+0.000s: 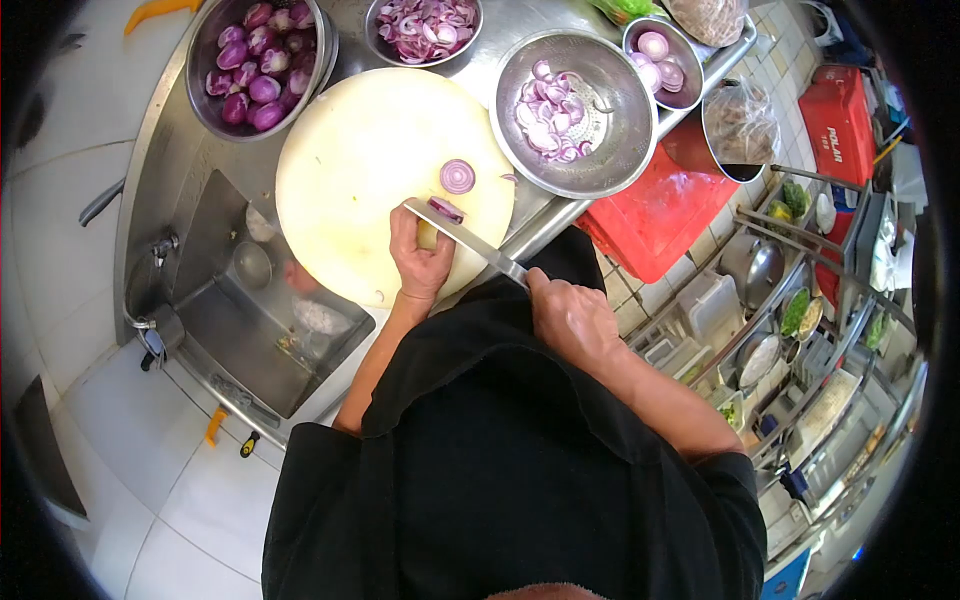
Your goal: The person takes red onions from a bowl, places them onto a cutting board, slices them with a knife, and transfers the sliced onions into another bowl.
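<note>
My right hand [575, 315] is wrapped round the handle of a long knife [470, 240]. The blade slants up and left over a round, pale cutting board [370, 170]. Against the blade's far side is a cut piece of red onion [447, 207]. My left hand [420, 258] is at the near side of the blade, thumb and fingers curled about the onion; the blade partly hides their contact. A round onion slice [457, 176] lies flat just beyond the knife. A small purple scrap [509, 178] sits near the board's right edge.
Behind the board stand a bowl of whole peeled red onions [258, 125], a bowl of onion slices [440, 62], and a metal colander [630, 130] with more slices. A smaller bowl [690, 100] holds cut onions. A sink [240, 340] is at left, a red lid [655, 230] at right.
</note>
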Demonstrator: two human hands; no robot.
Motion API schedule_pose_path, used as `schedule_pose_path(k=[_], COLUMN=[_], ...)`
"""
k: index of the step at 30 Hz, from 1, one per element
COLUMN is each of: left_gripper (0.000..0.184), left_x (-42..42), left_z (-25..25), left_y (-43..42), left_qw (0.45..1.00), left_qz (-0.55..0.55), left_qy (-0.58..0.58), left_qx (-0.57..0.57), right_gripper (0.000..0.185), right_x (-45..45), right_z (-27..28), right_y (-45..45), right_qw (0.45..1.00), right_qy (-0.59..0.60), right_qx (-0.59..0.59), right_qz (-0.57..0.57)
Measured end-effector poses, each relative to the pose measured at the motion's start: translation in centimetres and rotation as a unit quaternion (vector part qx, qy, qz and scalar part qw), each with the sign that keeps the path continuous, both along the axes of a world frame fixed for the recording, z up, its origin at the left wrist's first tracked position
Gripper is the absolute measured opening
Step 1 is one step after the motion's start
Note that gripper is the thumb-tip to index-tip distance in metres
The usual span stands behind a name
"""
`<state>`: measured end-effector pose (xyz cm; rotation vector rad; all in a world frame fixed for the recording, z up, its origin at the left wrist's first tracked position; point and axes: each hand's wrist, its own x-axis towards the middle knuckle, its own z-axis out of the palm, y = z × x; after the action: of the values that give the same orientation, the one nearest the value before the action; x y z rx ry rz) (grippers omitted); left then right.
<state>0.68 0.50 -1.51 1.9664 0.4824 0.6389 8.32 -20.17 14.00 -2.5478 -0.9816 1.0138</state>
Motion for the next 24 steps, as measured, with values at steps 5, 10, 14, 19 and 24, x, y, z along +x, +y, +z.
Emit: schedule_pose_path(k=[5,10,14,19,24], left_gripper=[0.035,0.034,0.032,0.028,0.025], left_x=[0.0,0.3,0.4,0.4,-0.1], left_z=[0.1,0.8,0.9,0.6,0.8], left_y=[0.0,-0.2,-0.1,-0.4,-0.5], left_qw=[1.000,0.999,0.999,0.998,0.994], left_qz=[0.000,0.008,0.017,0.028,0.039], left_qy=[0.010,0.012,-0.001,-0.024,-0.051], left_qx=[0.021,0.039,0.043,0.045,0.086], right_gripper=[0.011,0.011,0.011,0.015,0.017], right_x=[0.1,0.5,0.6,1.3,0.9], right_z=[-0.3,-2.1,-4.1,-4.2,-4.6], right_y=[0.2,1.1,2.5,2.2,2.0], right_qw=[1.000,1.000,1.000,1.000,0.998], right_qy=[0.000,0.007,0.003,-0.029,-0.052], right_qx=[-0.005,-0.003,0.001,-0.001,0.012], right_qz=[-0.004,-0.007,-0.017,-0.003,0.011])
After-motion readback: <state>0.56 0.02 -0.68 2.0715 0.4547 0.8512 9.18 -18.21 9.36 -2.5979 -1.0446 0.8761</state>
